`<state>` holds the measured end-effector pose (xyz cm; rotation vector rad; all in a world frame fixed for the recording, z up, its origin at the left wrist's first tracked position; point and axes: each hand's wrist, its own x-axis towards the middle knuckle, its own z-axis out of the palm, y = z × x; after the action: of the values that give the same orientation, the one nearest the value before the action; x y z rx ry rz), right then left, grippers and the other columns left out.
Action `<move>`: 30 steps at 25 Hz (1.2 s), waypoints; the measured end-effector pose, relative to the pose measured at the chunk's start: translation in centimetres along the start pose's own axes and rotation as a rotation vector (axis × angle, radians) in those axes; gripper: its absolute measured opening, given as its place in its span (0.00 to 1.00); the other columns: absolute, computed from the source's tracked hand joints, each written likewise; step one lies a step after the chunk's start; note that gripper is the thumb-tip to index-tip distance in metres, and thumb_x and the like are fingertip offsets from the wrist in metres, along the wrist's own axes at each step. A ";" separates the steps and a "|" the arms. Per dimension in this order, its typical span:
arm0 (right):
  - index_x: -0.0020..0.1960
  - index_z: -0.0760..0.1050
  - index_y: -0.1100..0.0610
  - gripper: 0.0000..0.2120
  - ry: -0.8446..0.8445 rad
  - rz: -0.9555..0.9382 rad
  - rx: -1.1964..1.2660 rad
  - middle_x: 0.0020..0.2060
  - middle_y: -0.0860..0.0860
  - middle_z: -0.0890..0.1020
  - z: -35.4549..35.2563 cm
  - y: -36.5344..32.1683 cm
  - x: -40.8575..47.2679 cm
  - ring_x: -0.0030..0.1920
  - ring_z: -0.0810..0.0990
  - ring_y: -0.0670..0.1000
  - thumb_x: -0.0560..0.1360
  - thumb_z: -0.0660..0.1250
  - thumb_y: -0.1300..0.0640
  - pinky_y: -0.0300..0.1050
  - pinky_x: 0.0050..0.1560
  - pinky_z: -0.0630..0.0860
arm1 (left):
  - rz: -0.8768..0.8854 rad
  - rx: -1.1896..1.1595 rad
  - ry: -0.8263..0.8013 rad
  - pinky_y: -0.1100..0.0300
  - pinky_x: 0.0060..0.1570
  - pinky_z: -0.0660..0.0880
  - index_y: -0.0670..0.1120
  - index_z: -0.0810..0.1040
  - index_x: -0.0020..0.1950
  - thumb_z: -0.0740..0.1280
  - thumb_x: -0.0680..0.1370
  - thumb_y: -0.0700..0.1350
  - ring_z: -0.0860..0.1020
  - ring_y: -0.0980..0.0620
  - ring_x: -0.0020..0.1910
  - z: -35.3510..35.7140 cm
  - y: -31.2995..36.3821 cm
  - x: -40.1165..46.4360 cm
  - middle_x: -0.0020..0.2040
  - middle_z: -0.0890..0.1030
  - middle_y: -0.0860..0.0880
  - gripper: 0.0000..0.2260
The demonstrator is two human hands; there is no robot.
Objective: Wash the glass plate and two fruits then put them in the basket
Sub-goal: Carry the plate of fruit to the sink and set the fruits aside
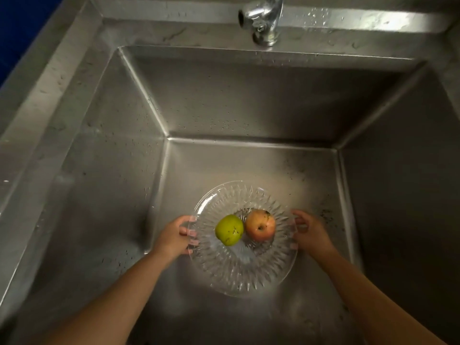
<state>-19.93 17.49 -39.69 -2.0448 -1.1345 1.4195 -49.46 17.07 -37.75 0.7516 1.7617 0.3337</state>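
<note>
Both hands (174, 236) grip glass plate (239, 270); holding green fruit (229, 233), apple (260, 224).

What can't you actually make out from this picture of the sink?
- Basket: nowhere in the head view, outside the frame.
- Faucet: top cut off by the upper edge.
- Drain: not visible; the glass plate may cover it.
- Left hand, right hand: at the plate's rim; firm grip unclear.
- Plate resting or lifted: cannot tell.

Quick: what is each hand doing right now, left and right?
Left hand: closed on the left rim of the glass plate.
Right hand: fingers at the plate's right rim; a firm grip cannot be told.
</note>
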 end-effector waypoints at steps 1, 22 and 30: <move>0.61 0.74 0.58 0.23 0.000 -0.002 -0.012 0.47 0.54 0.79 0.2 0.2 0.2 0.42 0.76 0.46 0.68 0.68 0.72 0.27 0.26 0.73 | 0.007 0.004 0.016 0.56 0.38 0.74 0.44 0.74 0.60 0.58 0.74 0.27 0.76 0.47 0.33 0.1 -0.3 0.2 0.37 0.76 0.45 0.19; 0.60 0.72 0.58 0.30 -0.088 0.022 -0.127 0.49 0.51 0.76 4.5 -2.4 -1.3 0.49 0.75 0.51 0.61 0.78 0.55 0.45 0.49 0.74 | 0.562 0.301 0.036 0.68 0.50 0.70 0.53 0.69 0.64 0.74 0.65 0.39 0.75 0.51 0.55 6.7 -0.4 -0.3 0.57 0.73 0.47 0.29; 0.55 0.71 0.46 0.29 0.024 -0.188 0.031 0.43 0.39 0.76 1.4 -10.6 -7.1 0.42 0.76 0.38 0.59 0.79 0.59 0.27 0.35 0.68 | 0.470 -0.110 0.245 0.72 0.41 0.73 0.61 0.71 0.51 0.75 0.62 0.41 0.78 0.58 0.42 -0.3 6.1 -8.1 0.46 0.78 0.57 0.25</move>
<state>-26.39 17.89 -28.57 -1.8745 -1.2511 1.3085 -46.52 16.58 -28.08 1.0787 1.7603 0.8618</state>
